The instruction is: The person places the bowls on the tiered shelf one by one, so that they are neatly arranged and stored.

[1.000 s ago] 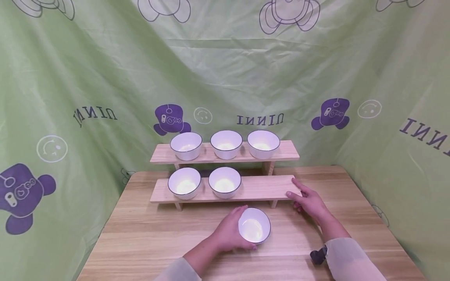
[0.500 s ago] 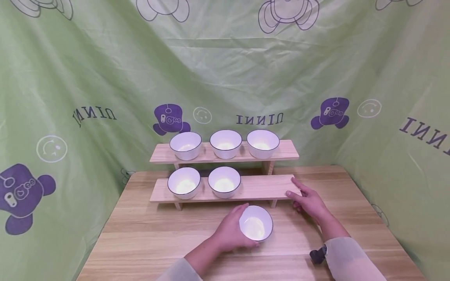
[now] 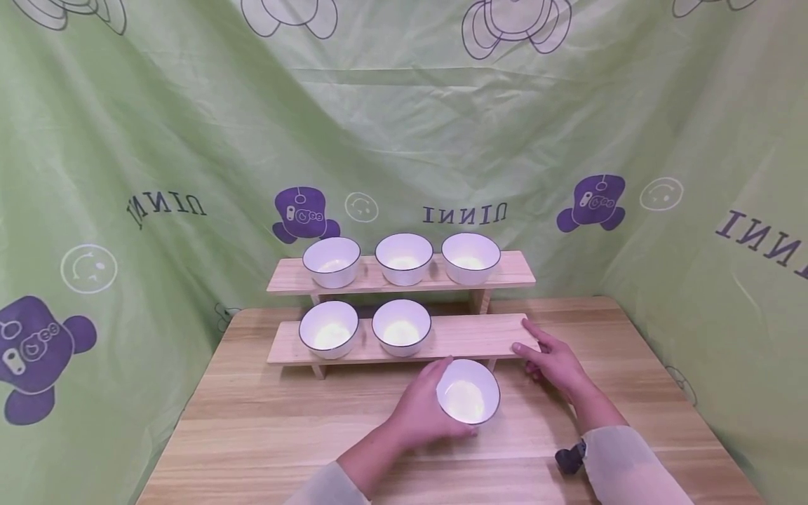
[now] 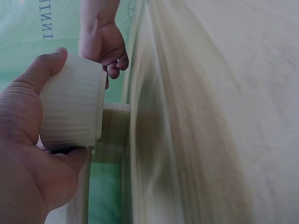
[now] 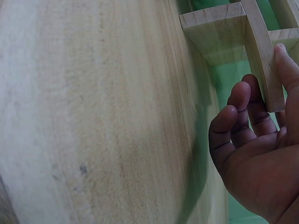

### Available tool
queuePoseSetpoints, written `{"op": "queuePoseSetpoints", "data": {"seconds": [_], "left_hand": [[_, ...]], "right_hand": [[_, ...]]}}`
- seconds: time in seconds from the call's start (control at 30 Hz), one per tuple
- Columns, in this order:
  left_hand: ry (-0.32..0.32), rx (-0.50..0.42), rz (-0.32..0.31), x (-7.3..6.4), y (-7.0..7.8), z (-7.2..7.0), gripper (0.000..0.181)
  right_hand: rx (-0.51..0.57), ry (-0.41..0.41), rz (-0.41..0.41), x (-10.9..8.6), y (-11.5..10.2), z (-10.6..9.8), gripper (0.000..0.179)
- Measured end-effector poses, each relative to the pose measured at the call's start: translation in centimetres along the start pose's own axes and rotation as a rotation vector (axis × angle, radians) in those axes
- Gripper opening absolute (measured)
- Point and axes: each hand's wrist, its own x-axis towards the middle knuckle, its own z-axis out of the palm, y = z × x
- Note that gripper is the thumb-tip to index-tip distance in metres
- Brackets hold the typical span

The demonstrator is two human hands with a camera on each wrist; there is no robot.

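My left hand (image 3: 429, 410) grips a white bowl (image 3: 468, 391) with a thin dark rim, thumb and fingers spread round its side. In the left wrist view, the ribbed outer wall of this bowl (image 4: 72, 105) shows, tilted in the hand. It is held just in front of the lower wooden shelf (image 3: 473, 338). My right hand (image 3: 558, 366) holds the right end of that shelf. In the right wrist view, the thumb (image 5: 286, 65) lies along one face of the board and the other fingers curl at the opposite side.
Two matching bowls, one left (image 3: 328, 330) and one nearer the middle (image 3: 401, 328), stand on the lower shelf. Three more, including a right-hand bowl (image 3: 470, 259), line the upper shelf (image 3: 519, 270). The wooden table (image 3: 252, 421) meets a green printed curtain (image 3: 404, 126) behind.
My left hand has carried the bowl a little right and forward, closer to the lower shelf's front edge. The right hand has stayed at the shelf's end.
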Motion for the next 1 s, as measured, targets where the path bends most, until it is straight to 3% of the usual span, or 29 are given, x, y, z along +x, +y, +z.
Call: {"op": "queuePoseSetpoints", "data": {"seconds": [0.5,1.0], "left_hand": [[0.070,-0.063,-0.023,1.7,1.7,-0.4,0.122],[0.112,-0.089,-0.052,3.4,3.0,0.5,0.124]], "right_hand": [[-0.004,-0.006,0.003,0.2,0.1,0.0,0.084],[0.023,-0.008,0.004,0.1,0.1,0.0,0.092]]}}
